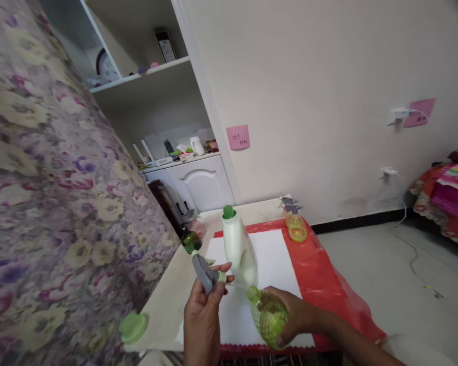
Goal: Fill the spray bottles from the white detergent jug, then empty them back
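The spray head (204, 272) is gripped by the left hand (202, 312), apart from the yellow-green bottle (269, 321), which is clasped, tilted, in the right hand (295, 316) over the white sheet (275, 254). Fitting or removal seems underway; which cannot be told. Steady alignment with the neck (253, 294) seems called for.
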The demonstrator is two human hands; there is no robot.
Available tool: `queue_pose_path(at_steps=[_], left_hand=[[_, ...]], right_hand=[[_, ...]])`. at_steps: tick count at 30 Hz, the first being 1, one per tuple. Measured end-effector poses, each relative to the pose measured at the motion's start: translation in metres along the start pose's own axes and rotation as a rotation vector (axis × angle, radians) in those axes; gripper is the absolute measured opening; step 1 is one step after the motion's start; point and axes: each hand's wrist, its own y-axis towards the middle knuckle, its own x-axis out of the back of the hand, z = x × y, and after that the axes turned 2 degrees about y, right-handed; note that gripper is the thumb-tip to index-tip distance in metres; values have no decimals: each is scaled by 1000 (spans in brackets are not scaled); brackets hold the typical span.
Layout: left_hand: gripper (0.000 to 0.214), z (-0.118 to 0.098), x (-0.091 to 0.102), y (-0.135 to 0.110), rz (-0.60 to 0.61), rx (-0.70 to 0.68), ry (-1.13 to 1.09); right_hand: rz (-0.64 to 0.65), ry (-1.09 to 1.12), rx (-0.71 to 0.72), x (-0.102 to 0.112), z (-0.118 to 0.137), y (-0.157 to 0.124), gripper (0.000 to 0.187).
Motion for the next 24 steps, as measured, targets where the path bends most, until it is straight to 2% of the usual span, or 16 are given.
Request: queue_pose_path(at_steps=[8,20,24], left_hand=[[39,-5,3,-5,-15,9,-111],[44,3,9,-9,49,9,-70],[40,2,9,-8,-7,-15,-103]], right_hand=[[1,9,-7,0,4,-1,79],[-22,13,-4,1,3,0,79],[-20,23,-2,2,4,-1,81]])
